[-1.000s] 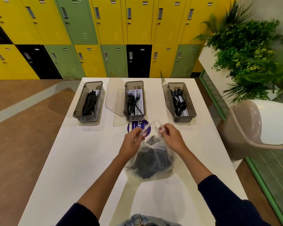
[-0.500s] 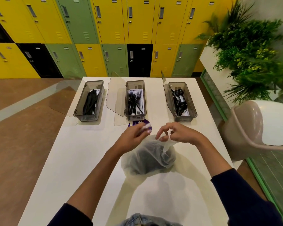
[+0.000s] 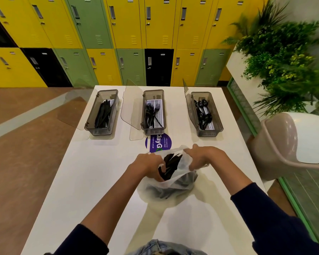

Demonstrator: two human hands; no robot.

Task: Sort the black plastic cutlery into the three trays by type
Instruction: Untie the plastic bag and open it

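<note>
A clear plastic bag [image 3: 166, 190] lies on the white table [image 3: 92, 181], and black cutlery [image 3: 170, 165] shows through its open mouth. My left hand [image 3: 145, 167] grips the left edge of the bag's mouth. My right hand [image 3: 203, 157] grips the right edge, and the two hold the mouth apart. Three smoky trays stand in a row at the far side. The left tray [image 3: 89, 118] holds knives, the middle tray [image 3: 162, 122] forks, the right tray [image 3: 217, 120] spoons. Each tray's lid stands open on its left.
A round purple sticker [image 3: 162, 142] lies on the table between the bag and the middle tray. A beige chair [image 3: 276, 148] stands at the right edge, with plants [image 3: 284, 61] behind it. Yellow, green and black lockers [image 3: 127, 37] line the far wall.
The bag's handles were held together above it. Both hands have dropped to the table and pulled the mouth apart, so the cutlery inside now shows.
</note>
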